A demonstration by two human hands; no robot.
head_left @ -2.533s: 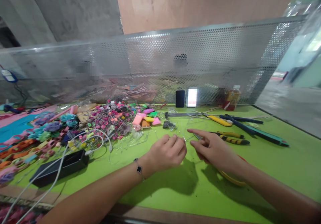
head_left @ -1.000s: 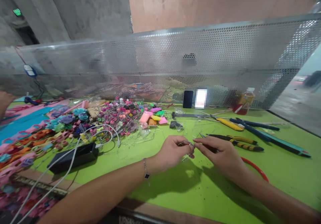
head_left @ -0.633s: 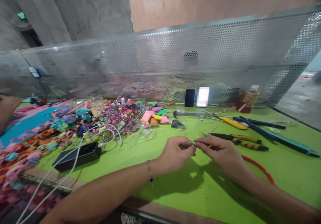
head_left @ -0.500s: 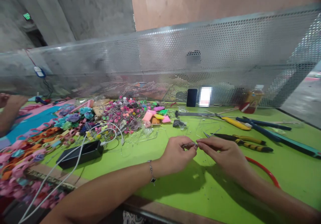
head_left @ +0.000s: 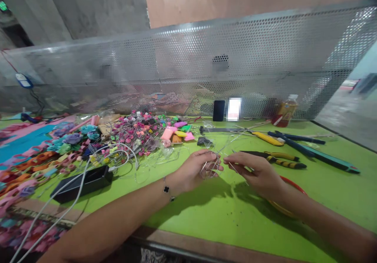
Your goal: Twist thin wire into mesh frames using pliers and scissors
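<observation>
Bent silvery wire is in the fingers of my left hand, looping below the fingertips, with a thin twisted length rising towards the back. Just to its right, my right hand pinches a thin wire between thumb and forefinger. Both hands are raised over the green tabletop, a small gap between their fingertips. Whether the wires join is too fine to make out. Behind my right hand lie black-and-yellow pliers, partly covered by it.
A heap of small colourful flowers on wire stems lies at the back left. Nearer are a black box and white cable. Yellow-handled pliers, blue-handled pliers and a bottle are on the right. A dark phone leans behind.
My hands have moved slightly apart, and the left fingers have turned and loosened, showing more wire. The view has shifted right, and the co-worker's hand at far left is out of frame.
</observation>
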